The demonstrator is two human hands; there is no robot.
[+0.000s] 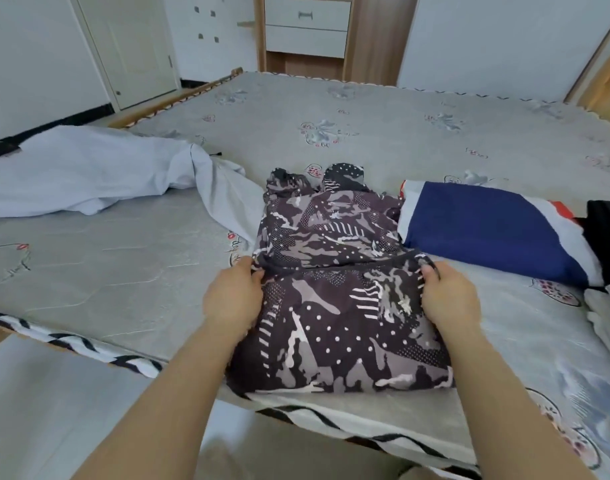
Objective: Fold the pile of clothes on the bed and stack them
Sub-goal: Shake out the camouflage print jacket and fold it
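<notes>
Patterned garment [334,306] folded on bed [123,258], edges pinched by left hand [232,296] and right hand [448,299].

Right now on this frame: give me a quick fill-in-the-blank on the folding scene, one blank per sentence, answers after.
1. Both hands, the left hand and the right hand, grip the ____ patterned garment.
2. The folded navy garment lies to the ____ of the patterned one.
3. The unfolded light blue garment lies on the ____ side of the bed.
4. Behind the bed stands a unit with white ____.

Missing words: camouflage; right; left; drawers
</notes>
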